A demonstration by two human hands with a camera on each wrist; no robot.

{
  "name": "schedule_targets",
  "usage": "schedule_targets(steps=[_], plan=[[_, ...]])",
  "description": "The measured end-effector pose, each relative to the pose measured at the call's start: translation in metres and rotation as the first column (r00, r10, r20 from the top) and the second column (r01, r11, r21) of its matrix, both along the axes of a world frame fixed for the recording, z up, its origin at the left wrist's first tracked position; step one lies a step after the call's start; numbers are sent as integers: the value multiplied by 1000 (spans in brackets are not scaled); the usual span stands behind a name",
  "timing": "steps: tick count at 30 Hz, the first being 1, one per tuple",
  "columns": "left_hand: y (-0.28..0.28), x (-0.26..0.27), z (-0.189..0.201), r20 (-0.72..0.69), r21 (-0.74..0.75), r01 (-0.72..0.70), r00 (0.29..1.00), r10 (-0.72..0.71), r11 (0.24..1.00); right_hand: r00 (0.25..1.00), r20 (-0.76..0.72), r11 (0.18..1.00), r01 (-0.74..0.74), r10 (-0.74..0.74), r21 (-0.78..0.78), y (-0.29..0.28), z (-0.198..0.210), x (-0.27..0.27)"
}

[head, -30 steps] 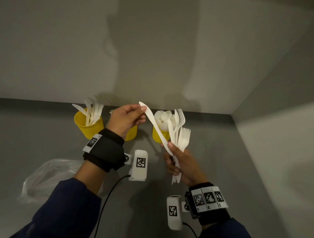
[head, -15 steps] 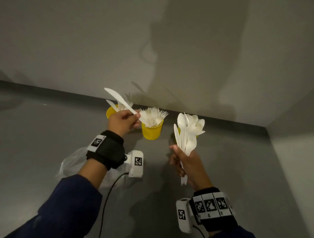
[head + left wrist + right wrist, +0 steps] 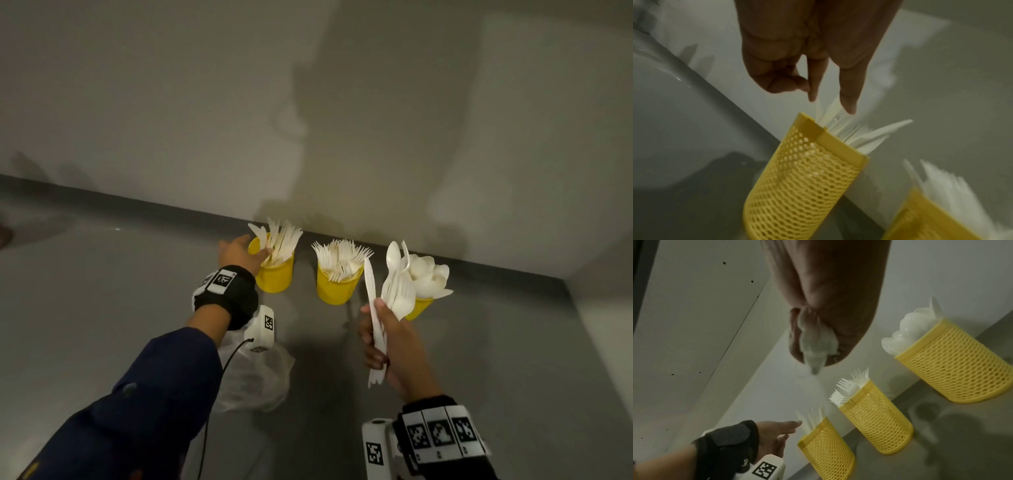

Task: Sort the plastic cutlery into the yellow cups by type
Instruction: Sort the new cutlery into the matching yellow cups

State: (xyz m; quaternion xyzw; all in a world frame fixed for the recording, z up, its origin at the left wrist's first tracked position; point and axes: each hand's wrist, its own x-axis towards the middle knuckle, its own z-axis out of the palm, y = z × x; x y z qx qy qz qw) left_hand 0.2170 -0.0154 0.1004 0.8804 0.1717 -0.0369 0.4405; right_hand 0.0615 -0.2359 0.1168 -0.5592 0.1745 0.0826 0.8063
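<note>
Three yellow cups stand in a row on the table against the wall: knife cup, fork cup, spoon cup. Your left hand reaches the knife cup with fingers extended, touching the knives and gripping none. Your right hand grips a mixed bundle; its piece count is unclear.

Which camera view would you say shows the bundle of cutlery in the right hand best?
The head view: the bundle of cutlery fans out above the right hand, showing a knife, spoons and fork tines. The right wrist view shows only a blurred white stub under the fingers. The left wrist view misses it entirely.
</note>
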Motion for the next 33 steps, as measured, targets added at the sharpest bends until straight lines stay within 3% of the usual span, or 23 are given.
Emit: schedule_targets(steps=[2,4,6,8,10,17,22,24,27,30,33], plan=[[-5,-13,3,93,-49,-83,992,88,995,1000,-1,999,18,-18,48,3,-1,3],[-19,-34,10,193,-171,-30,979,63,985,1000,2,998,17,-17,53,8,-1,6],[-39,-61,21,176,-268,183,975,-139,946,1000,12,999,14,-15,37,14,0,7],[-58,-85,29,146,-361,367,930,-337,858,999,36,1000,10,-10,3,21,0,9],[-70,-99,27,168,-432,441,896,-411,786,998,59,998,10,-6,-61,27,0,10],[-59,-96,28,169,-522,299,954,-246,799,992,128,980,15,11,-198,41,5,13],[-29,-66,47,87,-692,98,995,-53,715,995,79,992,-50,59,-114,39,0,13],[-8,-47,53,151,-665,60,987,56,745,996,64,992,-52,60,-118,34,-4,13],[15,-19,50,261,-525,2,952,158,851,998,47,989,-35,42,-144,29,-8,13],[20,0,36,300,-361,-29,943,146,932,998,53,986,-23,32,-167,30,-8,14],[18,9,19,221,-214,-3,974,52,977,996,56,982,-52,63,-179,32,-6,15]])
